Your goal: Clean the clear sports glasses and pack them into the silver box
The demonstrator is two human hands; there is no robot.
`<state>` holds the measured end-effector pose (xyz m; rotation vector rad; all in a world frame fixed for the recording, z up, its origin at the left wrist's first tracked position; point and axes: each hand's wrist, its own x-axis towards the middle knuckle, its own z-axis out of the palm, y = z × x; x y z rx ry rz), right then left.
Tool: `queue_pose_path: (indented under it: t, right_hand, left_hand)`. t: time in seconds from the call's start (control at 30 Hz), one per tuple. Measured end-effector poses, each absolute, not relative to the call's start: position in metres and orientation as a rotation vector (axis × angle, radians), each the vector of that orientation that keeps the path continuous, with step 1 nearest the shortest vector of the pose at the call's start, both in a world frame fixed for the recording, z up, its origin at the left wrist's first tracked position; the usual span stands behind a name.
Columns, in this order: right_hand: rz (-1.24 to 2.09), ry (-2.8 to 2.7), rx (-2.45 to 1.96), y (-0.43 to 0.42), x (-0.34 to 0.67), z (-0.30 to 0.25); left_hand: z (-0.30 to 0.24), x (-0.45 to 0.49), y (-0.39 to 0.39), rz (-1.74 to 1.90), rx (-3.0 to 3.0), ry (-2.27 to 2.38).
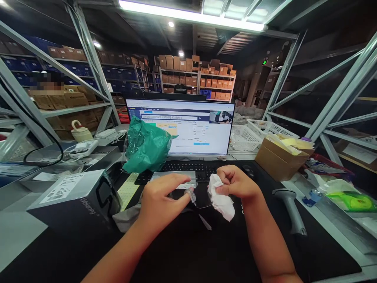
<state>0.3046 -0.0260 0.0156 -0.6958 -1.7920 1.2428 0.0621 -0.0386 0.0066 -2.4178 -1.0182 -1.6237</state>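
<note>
My right hand point(232, 181) is closed on a crumpled white tissue point(223, 202), pinched between thumb and curled fingers. My left hand point(163, 196) is curved, with its index finger raised and its thumb against a small clear grey piece point(192, 195). From that piece a thin wire-like line runs right to the tissue. I cannot make out what kind of thing it is. Behind my left fingers lies a flat clear box point(188, 175), partly covered by the hand. Below, a thin pale strip point(205, 222) lies on the black mat point(200, 255).
Ahead stand a keyboard point(206, 168) and monitor point(203, 135), with a green plastic bag point(150, 147) before them. A grey box point(73, 204) is at left. Right are a mouse point(249, 170), barcode scanner point(291, 208) and cardboard box point(273, 159). Another person point(48, 82) is far left.
</note>
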Motion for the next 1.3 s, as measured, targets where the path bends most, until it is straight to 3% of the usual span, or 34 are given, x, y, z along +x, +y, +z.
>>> queue_pose_path:
  t: [0.1,0.3,0.7,1.07,1.3]
  right_hand:
    - [1.227,-1.423,-0.702,-0.022,0.3,0.016]
    - [0.805,-0.951,-0.587,-0.009,0.316,0.024]
    - [1.053,-1.166,-0.574,-0.028,0.211,-0.015]
    - [0.556,-1.065,-0.678,-0.049,0.183,-0.036]
    - [0.766,-1.062,-0.647,-0.054,0.189,-0.028]
  left_hand:
    - [0.008,0.062,-0.039,-1.675,-2.363,-1.088]
    - [0.012,0.053,-0.043,-1.748,-2.115,-1.152]
    - [0.003,0.052,-0.038,-1.825,-1.784,-1.198]
    - [-0.027,0.064,-0.023,-1.714,-1.976,-0.969]
    - [-0.034,0.07,-0.024,-2.009,-2.232,-0.959]
